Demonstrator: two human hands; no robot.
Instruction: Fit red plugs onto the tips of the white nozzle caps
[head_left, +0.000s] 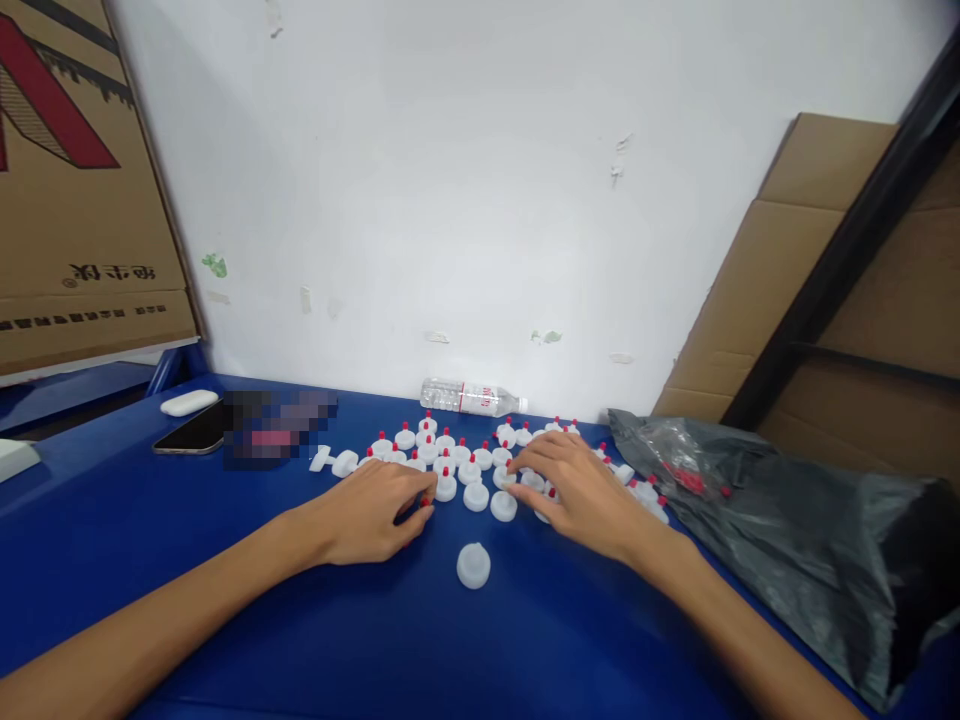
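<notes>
My left hand (379, 508) rests low over the blue table, thumb and forefinger closed around a small red tip (425, 503). Just right of it stands a white cap with a red tip (445, 486). Over the right part of the cluster reaches my right hand (574, 490), its fingers bent and apart, with thumb and forefinger beside a white cap (503, 477). Several caps below that hand are partly hidden. Two white caps without red tips, one at the cluster's front (475, 497) and one nearer me (473, 566), lie between my hands.
A clear plastic bottle (472, 397) lies against the white wall behind the caps. On the right, a dark plastic bag (795, 560) bears a clear bag with red pieces (684, 465). A phone (189, 430) and a white case (189, 403) are at left, near a cardboard box (82, 220).
</notes>
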